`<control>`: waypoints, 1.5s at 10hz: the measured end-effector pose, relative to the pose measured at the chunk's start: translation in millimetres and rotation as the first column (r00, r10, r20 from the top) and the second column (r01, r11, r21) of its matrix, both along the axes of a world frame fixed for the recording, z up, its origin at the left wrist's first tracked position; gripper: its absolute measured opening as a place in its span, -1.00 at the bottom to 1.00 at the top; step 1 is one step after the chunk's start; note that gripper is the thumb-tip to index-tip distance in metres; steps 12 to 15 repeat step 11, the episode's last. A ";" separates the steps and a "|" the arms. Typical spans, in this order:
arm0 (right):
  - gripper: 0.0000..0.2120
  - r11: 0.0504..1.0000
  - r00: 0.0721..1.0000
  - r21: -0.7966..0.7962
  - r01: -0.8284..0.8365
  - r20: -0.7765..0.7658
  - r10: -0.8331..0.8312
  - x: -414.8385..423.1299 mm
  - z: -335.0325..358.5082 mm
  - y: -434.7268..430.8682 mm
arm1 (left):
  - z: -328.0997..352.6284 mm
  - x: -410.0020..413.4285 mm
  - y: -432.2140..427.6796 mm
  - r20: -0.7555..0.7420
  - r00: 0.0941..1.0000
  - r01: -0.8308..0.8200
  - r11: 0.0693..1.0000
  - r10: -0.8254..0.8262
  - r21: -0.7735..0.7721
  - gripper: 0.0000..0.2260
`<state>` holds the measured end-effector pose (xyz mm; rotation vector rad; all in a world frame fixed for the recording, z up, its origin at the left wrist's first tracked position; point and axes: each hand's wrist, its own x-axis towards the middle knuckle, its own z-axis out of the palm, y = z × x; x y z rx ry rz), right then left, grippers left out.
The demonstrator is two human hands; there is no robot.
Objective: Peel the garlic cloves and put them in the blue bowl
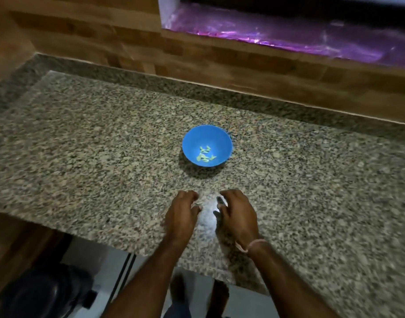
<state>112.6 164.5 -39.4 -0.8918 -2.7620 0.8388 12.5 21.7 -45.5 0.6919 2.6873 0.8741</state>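
Left hand (183,212), right hand (237,214): fingers (226,193) curled, can't tell if gripping anything. Dim light, so a half-peeled one could join garlic cloves (205,154) in blue bowl (192,141).

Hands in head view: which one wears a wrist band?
The right hand: a pale pink thread band circles its wrist. The left hand has a bare wrist.

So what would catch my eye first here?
The blue bowl stands out, bright in the middle of the speckled granite counter, with a few pale cloves in its bottom. Then comes the purple-lit ledge at top right, and the left hand and right hand, close together near the counter's front edge.
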 end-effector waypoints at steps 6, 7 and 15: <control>-0.63 0.831 0.878 -0.456 0.318 -0.189 -0.440 -77.2 24.0 25.7 | 52.1 -98.9 87.4 -0.217 0.975 -0.013 0.990 0.044 0.143 -0.88; -0.58 0.705 0.812 -0.595 0.387 -0.142 -0.566 -95.9 28.7 30.2 | 38.6 -108.1 79.9 -0.183 0.973 -0.099 0.973 0.138 0.208 -0.67; -0.59 0.534 0.652 -0.680 0.503 -0.106 -0.751 -102.6 34.3 38.6 | 35.6 -115.8 73.5 0.191 0.974 -0.169 0.946 0.118 0.276 -0.45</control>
